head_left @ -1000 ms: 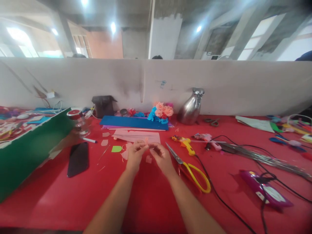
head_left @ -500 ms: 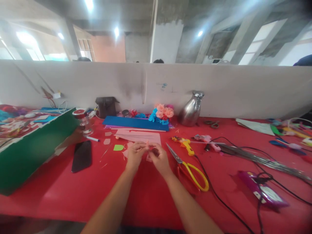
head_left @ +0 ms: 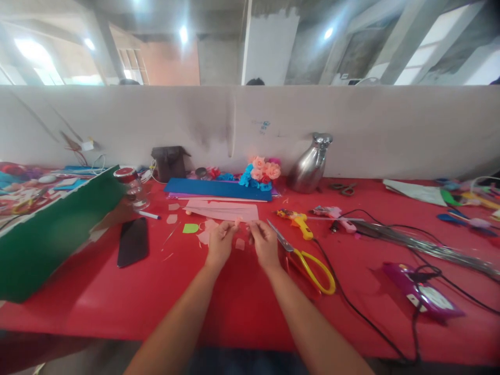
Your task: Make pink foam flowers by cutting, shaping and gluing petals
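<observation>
My left hand [head_left: 221, 244] pinches a small pink paper piece [head_left: 237, 221] between thumb and fingertips. A short gap away, my right hand [head_left: 265, 244] has its thumb and fingers drawn together; whether anything is between them is too small to see. On the table between the hands lies a pink paper petal [head_left: 240, 244]. Pink paper scraps [head_left: 206, 233] and a lime-green cut piece [head_left: 191, 228] are left of my left hand. Just beyond my fingers is a large pink sheet [head_left: 222, 210]. Scissors with yellow handles [head_left: 317, 271] rest right of my right hand.
Yellow [head_left: 301, 226] and pink [head_left: 346, 224] glue guns lie to the right, their cords trailing past a purple box [head_left: 424, 294]. A steel flask [head_left: 311, 164] and paper flowers [head_left: 263, 172] stand behind. At left are a phone [head_left: 133, 242], a jar [head_left: 133, 188] and a green board [head_left: 58, 237].
My hands have parted, the right one moving off to the right. The pink piece stays in my left fingers, and the petal between the hands now shows fully. The view has tilted slightly down.
</observation>
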`<state>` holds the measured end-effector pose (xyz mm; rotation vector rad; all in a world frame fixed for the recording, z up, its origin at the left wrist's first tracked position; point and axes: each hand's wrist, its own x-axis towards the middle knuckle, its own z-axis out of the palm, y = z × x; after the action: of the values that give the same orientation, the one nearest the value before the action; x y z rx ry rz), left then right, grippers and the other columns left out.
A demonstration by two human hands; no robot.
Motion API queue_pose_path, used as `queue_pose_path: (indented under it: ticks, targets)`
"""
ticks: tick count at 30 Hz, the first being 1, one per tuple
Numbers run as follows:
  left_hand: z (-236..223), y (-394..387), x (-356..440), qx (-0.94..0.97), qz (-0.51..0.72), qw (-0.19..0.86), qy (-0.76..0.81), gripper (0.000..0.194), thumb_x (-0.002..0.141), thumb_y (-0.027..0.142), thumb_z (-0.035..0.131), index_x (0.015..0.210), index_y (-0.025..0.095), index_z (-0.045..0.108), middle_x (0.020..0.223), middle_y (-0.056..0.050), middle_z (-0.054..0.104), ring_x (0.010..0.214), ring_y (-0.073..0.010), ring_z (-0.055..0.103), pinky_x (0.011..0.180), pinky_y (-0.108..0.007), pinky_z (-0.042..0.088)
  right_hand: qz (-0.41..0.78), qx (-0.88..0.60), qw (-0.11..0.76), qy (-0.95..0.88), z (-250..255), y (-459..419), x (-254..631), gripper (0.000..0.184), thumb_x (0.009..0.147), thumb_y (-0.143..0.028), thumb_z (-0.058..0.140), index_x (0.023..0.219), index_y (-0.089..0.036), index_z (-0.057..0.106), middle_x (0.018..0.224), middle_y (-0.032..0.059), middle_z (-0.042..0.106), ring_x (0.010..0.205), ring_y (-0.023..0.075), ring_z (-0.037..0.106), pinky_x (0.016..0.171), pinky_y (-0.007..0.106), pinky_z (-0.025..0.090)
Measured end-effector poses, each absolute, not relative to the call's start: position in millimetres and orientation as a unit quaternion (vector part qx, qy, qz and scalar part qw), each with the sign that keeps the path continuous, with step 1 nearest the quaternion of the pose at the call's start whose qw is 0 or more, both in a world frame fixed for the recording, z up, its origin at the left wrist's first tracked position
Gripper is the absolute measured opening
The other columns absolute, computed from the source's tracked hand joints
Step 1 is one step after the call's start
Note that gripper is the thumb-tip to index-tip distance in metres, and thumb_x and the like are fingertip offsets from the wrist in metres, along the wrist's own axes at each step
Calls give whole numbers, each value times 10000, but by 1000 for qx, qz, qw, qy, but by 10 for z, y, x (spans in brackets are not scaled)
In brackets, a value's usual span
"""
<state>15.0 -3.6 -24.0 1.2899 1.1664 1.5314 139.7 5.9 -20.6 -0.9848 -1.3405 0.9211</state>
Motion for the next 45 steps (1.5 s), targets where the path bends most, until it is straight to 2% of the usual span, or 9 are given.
queue_pose_path:
  ticks: [5, 11, 14, 18, 27, 33, 36, 40, 45]
  targets:
    - [-237, -42, 132, 482, 640, 395, 449, 184, 786, 309, 552, 660, 175, 568, 610, 22, 550, 613, -111, 498, 641, -229, 387, 388, -440, 576, -569, -209, 51, 1413, 255, 843, -418, 503, 716, -207, 569, 583, -26, 519, 466, 112, 451, 479, 250, 364]
    - [-209, 24, 48, 361, 735, 410, 401, 198, 750, 331, 620, 661, 166, 557, 606, 28, 549, 600, -89, 496, 647, -217, 392, 315, -442, 605, -582, -290, 103, 1444, 190, 801, -380, 567, 899, -224, 615, 825, 25, 619, 754, 168, 577, 726, 309, 455]
    - [-212, 76, 51, 328, 732, 463, 376, 187, 697, 327, 674, 675, 158, 597, 639, 16, 593, 631, -95, 534, 682, -228, 409, 389, -435, 618, -526, -306, 147, 1446, 184, 790, -372, 575, 881, -214, 603, 736, 0, 597, 636, 134, 548, 602, 264, 442]
    - [-242, 120, 57, 341, 682, 520, 385, 168, 661, 298, 704, 691, 143, 648, 664, -5, 631, 656, -103, 553, 711, -242, 411, 472, -415, 579, -518, -274, 172, 1463, 178, 773, -363, 591, 857, -207, 612, 638, -27, 548, 491, 92, 446, 451, 219, 343]
    - [-205, 46, 82, 378, 646, 544, 379, 169, 698, 307, 673, 708, 148, 617, 635, 24, 552, 605, -78, 493, 645, -212, 387, 419, -430, 572, -559, -190, 83, 1423, 181, 806, -377, 549, 812, -203, 597, 627, -25, 547, 491, 92, 441, 482, 226, 355]
    - [-234, 38, 121, 434, 616, 513, 411, 174, 729, 314, 636, 706, 144, 614, 603, 20, 546, 594, -87, 482, 632, -217, 385, 371, -459, 539, -601, -180, 3, 1342, 198, 830, -368, 514, 841, -197, 613, 621, -13, 544, 536, 125, 484, 516, 244, 382]
    - [-257, 26, 141, 460, 597, 507, 419, 165, 731, 305, 624, 747, 142, 643, 640, -1, 590, 625, -109, 517, 654, -235, 405, 384, -450, 540, -599, -196, -2, 1323, 208, 831, -364, 513, 893, -200, 624, 671, 4, 589, 583, 144, 531, 544, 254, 414]
    - [-272, 7, 173, 462, 600, 482, 441, 150, 734, 262, 596, 808, 155, 671, 744, -24, 634, 713, -135, 560, 713, -254, 427, 409, -435, 530, -602, -245, 32, 1314, 280, 790, -374, 574, 1000, -205, 650, 861, 49, 677, 707, 180, 607, 630, 282, 470]
    - [-285, 13, 193, 484, 593, 455, 455, 149, 729, 229, 575, 778, 159, 696, 823, -46, 656, 823, -169, 591, 780, -276, 445, 396, -458, 520, -603, -285, 76, 1323, 284, 744, -397, 627, 936, -201, 702, 898, 65, 705, 787, 219, 628, 713, 325, 481]
